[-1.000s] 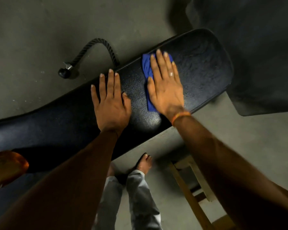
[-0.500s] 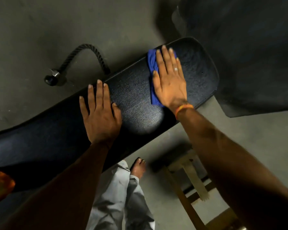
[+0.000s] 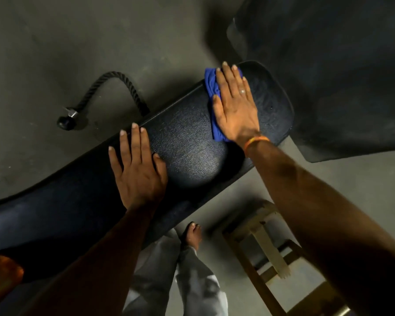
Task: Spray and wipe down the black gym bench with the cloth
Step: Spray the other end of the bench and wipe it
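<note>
Right hand [image 3: 235,110] is flat on the blue cloth [image 3: 211,87], fingers straight and close together, palm pressing it onto the black gym bench [image 3: 187,144] near the pad's rounded end. The cloth shows along the thumb side. Left hand [image 3: 139,169] lies flat on the pad too, fingers slightly spread, holding nothing, well apart from the cloth. Past the left fingertips a black tricep rope [image 3: 114,85] lies on the floor. Below the right forearm stands a wooden stool [image 3: 264,247].
</note>
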